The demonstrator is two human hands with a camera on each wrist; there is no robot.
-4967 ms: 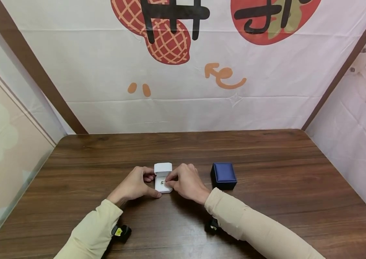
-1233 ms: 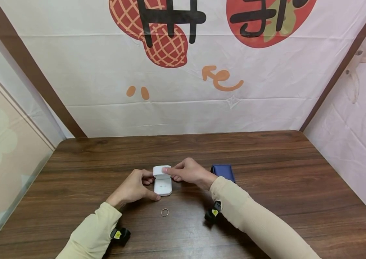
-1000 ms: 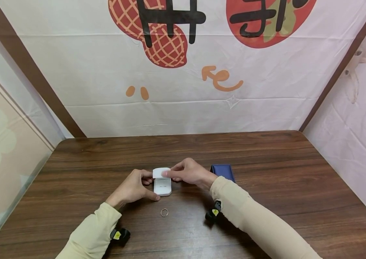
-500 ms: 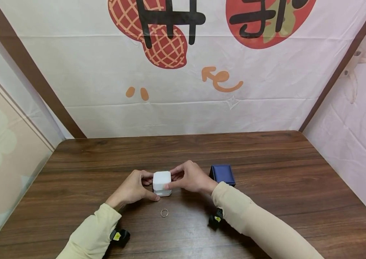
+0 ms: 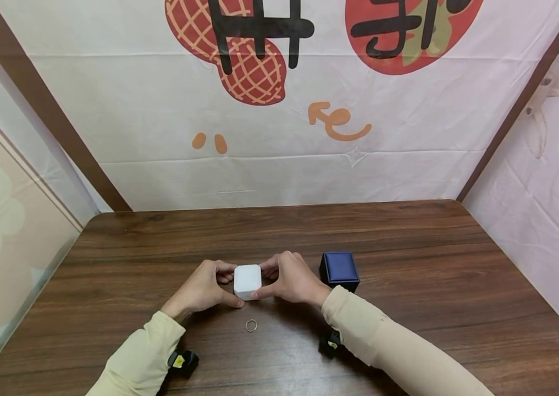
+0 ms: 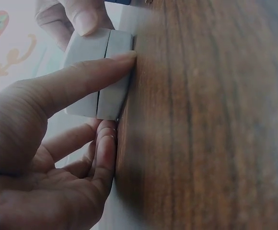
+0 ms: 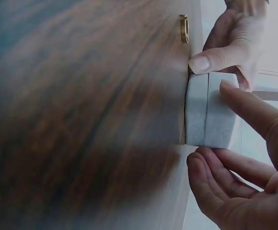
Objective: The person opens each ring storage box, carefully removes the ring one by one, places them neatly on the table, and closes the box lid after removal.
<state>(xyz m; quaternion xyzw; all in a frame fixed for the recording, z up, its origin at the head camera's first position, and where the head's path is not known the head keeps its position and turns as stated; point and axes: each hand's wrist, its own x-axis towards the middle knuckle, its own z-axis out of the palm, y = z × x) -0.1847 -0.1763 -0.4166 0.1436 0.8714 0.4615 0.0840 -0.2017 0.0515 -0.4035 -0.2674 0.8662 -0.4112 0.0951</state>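
Note:
A small white ring box point(image 5: 247, 279) stands on the table with its lid down; in the left wrist view a thin seam runs between lid point(image 6: 84, 51) and base point(image 6: 120, 40). My left hand point(image 5: 204, 287) holds the box from the left, thumb on the base's near side and fingers at the back. From the right, my right hand point(image 5: 295, 280) holds it too, thumb on the front of the lid and fingers behind. A gold ring point(image 5: 247, 326) lies on the table just in front. The right wrist view also shows the ring point(image 7: 183, 32). The box's inside is hidden.
A dark blue box point(image 5: 340, 268), lid down, stands right of my right hand. Both rest on a brown wooden table point(image 5: 432, 264). A white printed cloth point(image 5: 160, 181) hangs behind, with more cloth at both sides. Black straps with cameras point(image 5: 187, 363) are on my wrists.
Earlier the ring sat in the open white box under my right fingers; now it lies on the table. My right hand has swung the lid forward and down. The left hand stayed at the box.

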